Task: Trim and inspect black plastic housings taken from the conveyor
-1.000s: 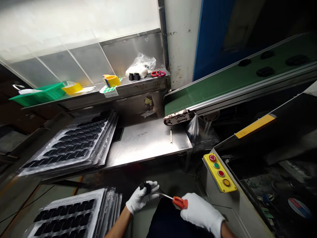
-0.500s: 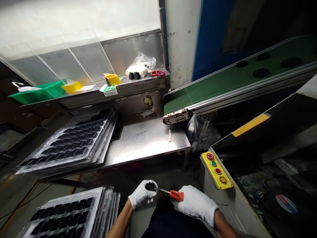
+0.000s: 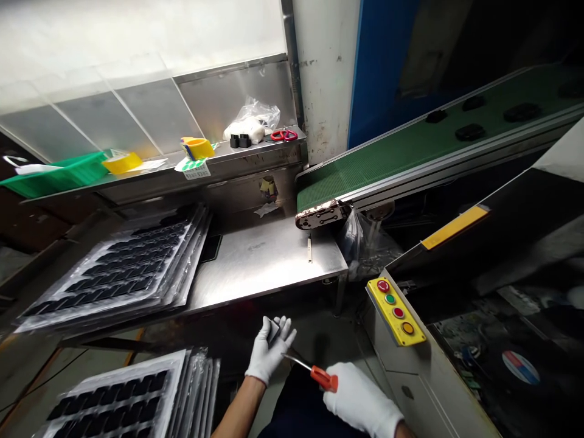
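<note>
One small black part (image 3: 274, 330) sits in my gloved left hand (image 3: 270, 350), held at the thumb side with the other fingers fanned out. Half a second ago those fingers were curled and the tip of the orange-handled tool (image 3: 323, 378) was at the part; now a flat face shows and the tip stands off below it, beside the glove, though I can't tell whether they touch. I have my right hand (image 3: 360, 395) wrapped round the tool's handle.

Nearest on the left is the lower tray stack (image 3: 176, 377), its top tray carrying black pieces in rows. Further up, the upper tray stack (image 3: 194, 258) on the steel table (image 3: 255, 267) carries more such rows. On the shelf, I see a green bin (image 3: 73, 174) with something white in it, and a clear bag (image 3: 258, 112) with white contents.
</note>
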Tool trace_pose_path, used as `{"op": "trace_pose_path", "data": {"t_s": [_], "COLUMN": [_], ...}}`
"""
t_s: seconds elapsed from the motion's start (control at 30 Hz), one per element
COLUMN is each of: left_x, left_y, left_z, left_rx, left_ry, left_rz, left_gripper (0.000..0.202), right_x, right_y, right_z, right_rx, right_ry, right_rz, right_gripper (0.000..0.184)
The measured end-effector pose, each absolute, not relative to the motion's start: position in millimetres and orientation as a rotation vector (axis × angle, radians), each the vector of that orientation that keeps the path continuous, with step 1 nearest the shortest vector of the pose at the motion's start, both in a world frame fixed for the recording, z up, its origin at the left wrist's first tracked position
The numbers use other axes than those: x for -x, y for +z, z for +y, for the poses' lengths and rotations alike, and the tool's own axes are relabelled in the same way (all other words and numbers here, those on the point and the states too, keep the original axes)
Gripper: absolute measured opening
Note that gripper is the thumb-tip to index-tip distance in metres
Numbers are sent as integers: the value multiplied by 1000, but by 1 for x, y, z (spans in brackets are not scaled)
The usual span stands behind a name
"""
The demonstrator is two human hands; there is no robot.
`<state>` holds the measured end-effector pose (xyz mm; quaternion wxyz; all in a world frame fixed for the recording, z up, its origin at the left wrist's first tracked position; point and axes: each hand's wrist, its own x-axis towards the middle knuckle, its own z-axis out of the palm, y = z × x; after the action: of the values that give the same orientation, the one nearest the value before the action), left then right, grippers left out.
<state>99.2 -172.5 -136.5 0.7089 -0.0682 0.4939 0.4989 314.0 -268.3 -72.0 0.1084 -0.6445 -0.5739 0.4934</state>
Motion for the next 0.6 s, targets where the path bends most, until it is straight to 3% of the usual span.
{"op": "trace_pose_path", "data": {"t_s": [0.3, 0.47, 0.6], "left_x": [-123, -98, -73], "left_y": [-134, -137, -136], "left_z": [-175, -167, -169], "left_rx": [-114, -705, -1071], "left_ry": [1013, 726, 461], "left_rz": [1236, 1367, 1410], "left_gripper": [27, 11, 14], "right_x": [-322, -333, -331], "right_y": [-78, -71, -72], "right_z": [-273, -277, -272], "right_rx": [1904, 1865, 1834], "right_ry": [1455, 1606, 1663], "right_rz": [-1517, -1429, -1392], "right_gripper": [14, 15, 17]}}
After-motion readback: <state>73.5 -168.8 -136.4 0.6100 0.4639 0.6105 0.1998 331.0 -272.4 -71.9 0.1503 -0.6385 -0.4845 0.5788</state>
